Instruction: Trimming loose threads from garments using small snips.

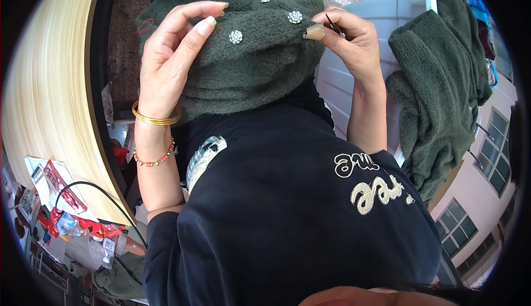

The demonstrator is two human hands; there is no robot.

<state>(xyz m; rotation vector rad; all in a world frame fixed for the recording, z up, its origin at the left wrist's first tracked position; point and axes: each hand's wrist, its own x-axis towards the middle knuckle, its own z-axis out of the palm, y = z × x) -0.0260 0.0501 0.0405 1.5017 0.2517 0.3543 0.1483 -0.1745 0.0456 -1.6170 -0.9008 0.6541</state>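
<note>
A dark green fuzzy knit garment lies bunched across my lap. Three sparkling flower-shaped buttons show on it: one button near my left hand, another button near my right hand, and a smaller-looking one farther up. My left hand is at the garment's left side, thumb and forefinger apart, with nothing visible between them. On the right, my right hand is closed around a slim dark pointed tool, whose exact kind I cannot make out. Its thumb reaches toward the knit beside the right button.
A pale wooden table stands at the left, with papers and a red-patterned packet on its near end. At the right is a light grey plastic bin, and more green knitwear hangs over its edge. A black cable curves at lower left.
</note>
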